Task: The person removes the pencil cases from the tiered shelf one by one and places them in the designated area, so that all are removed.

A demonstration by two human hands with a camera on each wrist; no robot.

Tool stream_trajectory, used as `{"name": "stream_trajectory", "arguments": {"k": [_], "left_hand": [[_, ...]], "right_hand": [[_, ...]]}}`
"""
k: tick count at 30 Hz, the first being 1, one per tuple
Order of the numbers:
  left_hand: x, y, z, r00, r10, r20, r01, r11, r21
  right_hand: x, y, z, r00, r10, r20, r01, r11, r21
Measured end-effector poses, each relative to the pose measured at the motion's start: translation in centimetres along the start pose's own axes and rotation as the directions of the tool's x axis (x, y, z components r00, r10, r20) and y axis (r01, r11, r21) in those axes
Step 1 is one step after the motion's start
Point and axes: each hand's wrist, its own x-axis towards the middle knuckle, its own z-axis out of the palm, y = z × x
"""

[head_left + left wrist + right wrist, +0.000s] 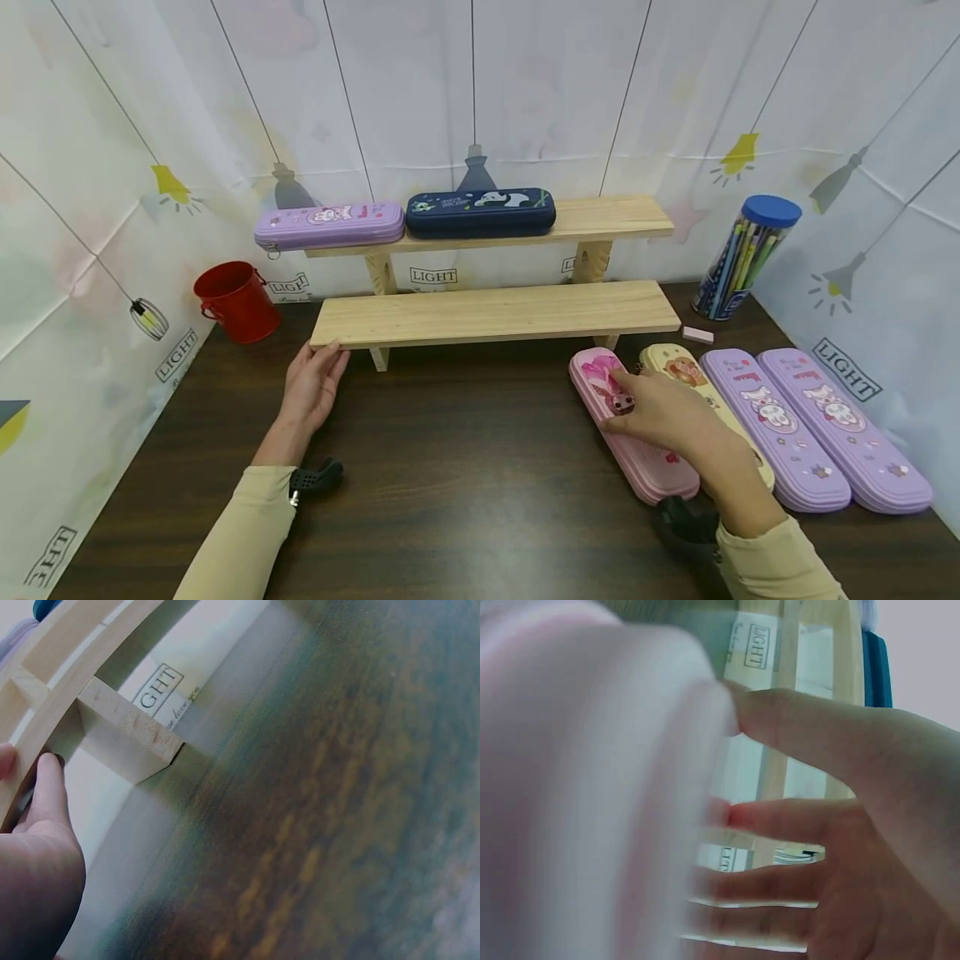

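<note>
My left hand pinches the left end of the lower board of a two-tier wooden shelf. In the left wrist view, the board passes between its thumb and fingers. Over on the right, my right hand holds a pink pencil case across its upper half, with the thumb at its left side. In the right wrist view the pink case is large and blurred, and the fingertips end at its edge. A yellow pencil case lies right beside it, partly behind the hand.
On the upper board sit a purple pencil case and a dark blue panda case. Two purple cases lie at the right. A red bucket stands left, a blue-lidded pencil jar back right, near a pink eraser.
</note>
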Motion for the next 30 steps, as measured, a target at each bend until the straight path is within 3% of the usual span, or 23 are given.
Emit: {"name": "stream_trajectory", "arguments": {"k": [14,25,30], "left_hand": [[-0.1,0.1,-0.2,1.000,-0.007,0.017,0.007,1.000,-0.024],[-0.2,0.4,-0.2,1.000,-0.010,0.008,0.010,1.000,-0.015],[0.0,0.2,-0.2,1.000,-0.004,0.011,0.004,1.000,-0.005]], "right_hand": [[-0.4,0.6,-0.4,0.997,0.083,0.003,-0.083,0.996,-0.042],[0.1,0.3,-0.9,0.995,0.008,-0.098,-0.014,0.998,-0.060],[0.1,0.0,-1.3,0.994,-0.026,-0.110,0.023,0.999,-0.034]]}}
